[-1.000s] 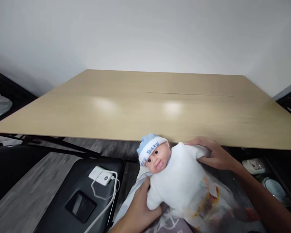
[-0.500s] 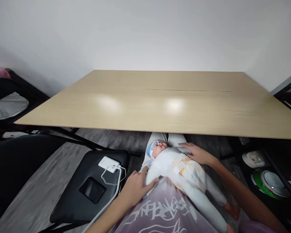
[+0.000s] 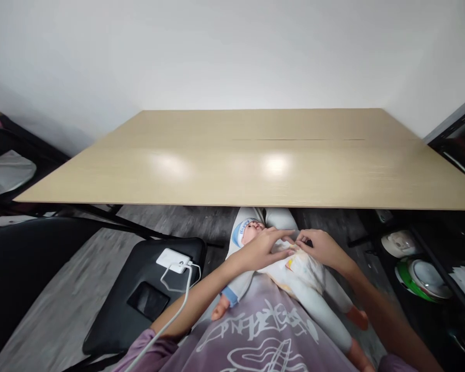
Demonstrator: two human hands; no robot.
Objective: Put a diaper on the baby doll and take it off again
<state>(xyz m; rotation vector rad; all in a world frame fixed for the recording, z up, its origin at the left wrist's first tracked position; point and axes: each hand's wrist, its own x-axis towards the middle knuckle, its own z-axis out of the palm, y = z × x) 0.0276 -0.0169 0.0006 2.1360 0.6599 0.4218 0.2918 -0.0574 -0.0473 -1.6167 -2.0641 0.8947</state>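
A baby doll (image 3: pixel 321 315) lies on its back across my lap, dressed in white with a blue-trimmed cap (image 3: pixel 241 232) and blue cuffs. Round its hips is a patterned diaper (image 3: pixel 308 271). My left hand (image 3: pixel 261 249) reaches over the doll's chest, fingers stretched and thumb apart, with the tips at the diaper's upper edge. At the other side of that edge, my right hand (image 3: pixel 320 247) has its fingers bent together in a pinch on the diaper. The exact grip is partly hidden by the fingers.
A wooden table (image 3: pixel 232 175) spans the space in front of my knees. To the left, a black stool (image 3: pixel 112 315) bears a white power bank (image 3: pixel 173 260) with a cable and a black phone (image 3: pixel 148 300). Shelves on the right hold dishes (image 3: pixel 426 279).
My left hand has moved right from the doll's arm to its diaper, leaving that arm uncovered. My right hand has bent its fingers at the diaper edge.
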